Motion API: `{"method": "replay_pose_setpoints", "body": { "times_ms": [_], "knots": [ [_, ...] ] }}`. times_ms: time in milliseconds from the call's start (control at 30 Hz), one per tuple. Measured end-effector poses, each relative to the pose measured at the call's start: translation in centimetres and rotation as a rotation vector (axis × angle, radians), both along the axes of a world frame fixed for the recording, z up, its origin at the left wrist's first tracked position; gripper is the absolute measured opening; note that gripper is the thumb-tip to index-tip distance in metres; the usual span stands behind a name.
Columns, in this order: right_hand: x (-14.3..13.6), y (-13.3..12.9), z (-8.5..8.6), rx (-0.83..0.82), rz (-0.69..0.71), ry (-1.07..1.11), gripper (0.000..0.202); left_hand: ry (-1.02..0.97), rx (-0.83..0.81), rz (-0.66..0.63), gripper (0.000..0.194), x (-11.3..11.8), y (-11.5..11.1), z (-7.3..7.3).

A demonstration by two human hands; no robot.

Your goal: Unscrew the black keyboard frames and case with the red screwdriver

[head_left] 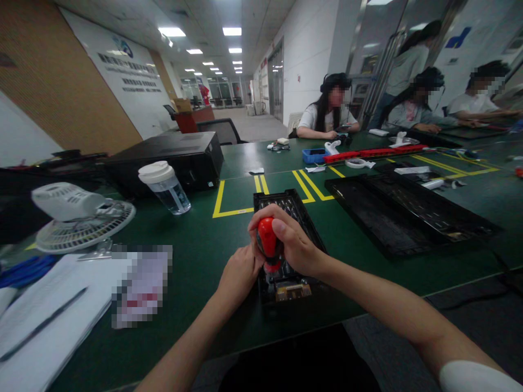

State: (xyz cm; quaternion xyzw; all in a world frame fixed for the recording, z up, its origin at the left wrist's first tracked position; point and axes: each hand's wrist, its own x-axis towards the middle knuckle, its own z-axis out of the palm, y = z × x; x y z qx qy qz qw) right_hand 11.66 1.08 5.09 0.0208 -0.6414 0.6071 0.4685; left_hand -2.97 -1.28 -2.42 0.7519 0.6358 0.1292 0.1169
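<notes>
My right hand (296, 245) is wrapped round a red-and-black screwdriver (267, 237), held with its handle upward. The screwdriver's tip is hidden. Beneath it lies a long black plastic casing (294, 201) with slots inside and a small circuit board with a connector (294, 292) at its near end. My left hand (241, 275) is closed at the casing's left edge, its fingertips close against the right hand and the tool's lower part. What those left fingers grip is hidden.
Left are a white fan (81, 218), a lidded cup (165, 188), a black box (171, 158) and a clipboard with papers (49, 321). Larger black panels (408, 212) lie right. A blue tray (314, 155) stands farther back. Several people are around the table's far right side.
</notes>
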Motion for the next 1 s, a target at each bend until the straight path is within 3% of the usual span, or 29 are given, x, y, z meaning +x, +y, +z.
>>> {"method": "replay_pose_setpoints", "body": {
  "times_ms": [133,333,500,667,1000],
  "knots": [
    [0.1,0.3,0.4,0.069,-0.05,0.017,0.017,-0.003,0.032,-0.027,0.035,-0.1,0.4,-0.6],
    [0.2,-0.1,1.2,-0.004,0.105,0.008,0.024,-0.095,0.048,-0.04,0.041,-0.5,0.5,-1.4],
    [0.1,0.2,0.8,-0.021,-0.067,-0.035,0.026,-0.053,0.087,-0.036,0.035,-0.5,0.4,-1.2],
    [0.1,0.3,0.4,-0.109,0.112,-0.033,0.03,0.033,0.044,-0.063,0.029,-0.3,0.4,-0.6],
    [0.4,-0.1,0.4,0.008,0.172,-0.066,0.018,-0.141,0.152,-0.025,0.037,-0.7,-0.1,-1.2]
  ]
}}
